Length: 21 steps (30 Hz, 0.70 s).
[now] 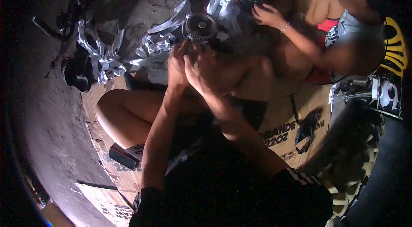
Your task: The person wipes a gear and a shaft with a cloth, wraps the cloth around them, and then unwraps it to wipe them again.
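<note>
Underneath, flattened cardboard [286,135] reads "2202"; both hands, left hand [177,62] and right hand [201,70], grip closed below the toothed sprocket [200,26].

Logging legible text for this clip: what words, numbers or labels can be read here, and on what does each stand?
"RANDE" above "22OZ": printed on the flattened cardboard under the person, start cut off.
"220Z", partly hidden: on the cardboard edge by the foot.
"9", possibly part of a larger number: white plate at right.
Small print on the lower cardboard box: too blurred to read.

Both hands [189,66] meet just below toothed gear [200,26].
</note>
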### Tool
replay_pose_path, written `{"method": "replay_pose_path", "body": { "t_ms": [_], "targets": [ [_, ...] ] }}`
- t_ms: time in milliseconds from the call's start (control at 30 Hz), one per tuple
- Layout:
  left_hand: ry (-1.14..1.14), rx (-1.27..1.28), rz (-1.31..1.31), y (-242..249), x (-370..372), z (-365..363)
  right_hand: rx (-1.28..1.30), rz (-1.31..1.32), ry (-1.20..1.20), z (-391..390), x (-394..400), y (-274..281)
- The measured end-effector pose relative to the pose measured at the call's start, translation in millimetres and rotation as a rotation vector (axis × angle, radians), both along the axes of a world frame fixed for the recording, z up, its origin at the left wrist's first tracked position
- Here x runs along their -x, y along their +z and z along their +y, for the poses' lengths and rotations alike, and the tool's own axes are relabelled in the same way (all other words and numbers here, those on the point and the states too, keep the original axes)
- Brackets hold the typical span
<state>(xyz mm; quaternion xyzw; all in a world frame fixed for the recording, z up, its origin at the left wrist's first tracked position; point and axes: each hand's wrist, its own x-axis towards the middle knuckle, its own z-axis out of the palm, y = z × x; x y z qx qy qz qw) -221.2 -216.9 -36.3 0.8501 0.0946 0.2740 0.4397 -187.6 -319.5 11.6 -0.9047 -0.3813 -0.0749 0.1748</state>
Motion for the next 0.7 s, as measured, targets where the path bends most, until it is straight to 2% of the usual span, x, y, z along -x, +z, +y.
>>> {"method": "replay_pose_path", "body": {
  "t_ms": [67, 133, 167, 200, 233, 267, 300, 367, 467, 500, 533, 600, 633, 700],
  "targets": [
    [-0.033, 0.042, 0.081, -4.1, 0.8, 10.3, 0.084, 0.057, -0.002, 7.6, 2.2, -6.0],
    [-0.047, 0.079, 0.078, -5.7, -5.4, 20.3, -0.052, -0.254, -0.062, 17.7, 5.9, -14.3],
    [-0.117, 0.017, 0.078, -7.4, -7.4, 25.8, -0.059, -0.252, -0.066, 20.5, 6.7, -12.0],
    [-0.185, -0.044, 0.08, -10.0, -8.3, 29.6, -0.161, -0.145, -0.106, 23.7, 7.5, -10.1],
    [-0.115, 0.098, 0.079, -13.3, -7.9, 28.1, -0.264, -0.039, -0.144, 26.3, 8.6, -8.0],
    [-0.117, 0.094, 0.082, -9.0, -7.4, 26.6, -0.364, 0.067, -0.183, 27.5, 9.9, -4.6],
    [-0.067, 0.068, 0.122, 0.0, -6.9, 23.9, -0.368, 0.067, -0.185, 24.9, 11.3, 4.9],
    [-0.015, 0.04, 0.161, 13.2, -11.5, 23.9, -0.564, 0.318, -0.128, 11.3, 13.5, 20.4],
    [0.058, 0.081, 0.272, 19.5, -20.3, 29.7, -0.453, 0.227, -0.037, -13.0, 15.3, 14.1],
    [0.063, 0.029, 0.288, 19.3, -24.8, 35.2, -0.402, 0.53, -0.042, -28.5, 10.6, 8.2],
    [0.069, -0.026, 0.301, 20.1, -29.1, 41.8, -0.605, 0.64, -0.111, -35.2, 7.0, -3.3],
    [0.059, -0.07, 0.244, 16.1, -32.5, 54.5, -0.12, -0.103, 0.094, -77.1, -12.4, -31.2],
    [0.015, -0.064, 0.242, 18.9, -35.0, 58.9, -0.131, -0.103, 0.092, -88.0, -28.3, -28.9],
    [-0.057, -0.105, 0.247, 32.4, -42.9, 64.5, -0.492, 0.514, -0.105, -98.1, -68.1, -21.1]
  ]
}}
